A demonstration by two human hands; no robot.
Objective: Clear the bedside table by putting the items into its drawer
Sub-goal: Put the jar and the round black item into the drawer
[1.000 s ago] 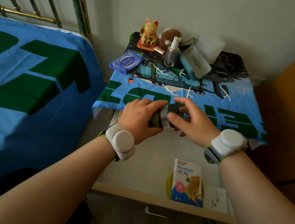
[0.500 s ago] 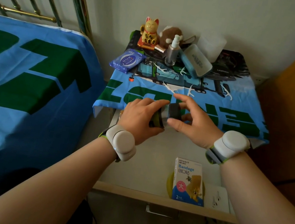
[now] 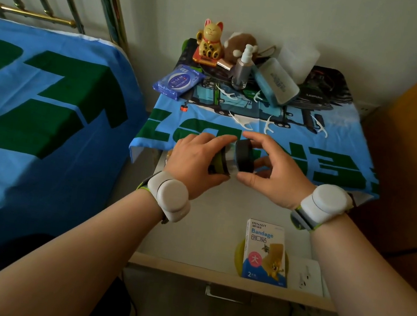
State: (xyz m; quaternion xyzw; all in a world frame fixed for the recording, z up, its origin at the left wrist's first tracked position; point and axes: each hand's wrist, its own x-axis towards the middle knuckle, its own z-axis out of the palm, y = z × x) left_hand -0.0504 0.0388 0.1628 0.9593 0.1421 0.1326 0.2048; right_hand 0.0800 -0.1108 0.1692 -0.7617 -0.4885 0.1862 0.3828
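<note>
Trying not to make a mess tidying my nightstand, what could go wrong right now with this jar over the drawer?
1. Your left hand grips the jar while your right hand pinches its dark lid above the open drawer. If the lid comes loose, the contents may spill in.
2. Loose floss picks lie on the cloth just beyond your hands, so a careless brush could sweep them off.

- Your left grip point(image 3: 196, 161) covers most of the jar point(image 3: 238, 158).
- The box point(image 3: 265, 251) hides most of a yellow thing point(image 3: 239, 256) beneath it.
- The bed point(image 3: 31, 133) runs off the left edge.
</note>
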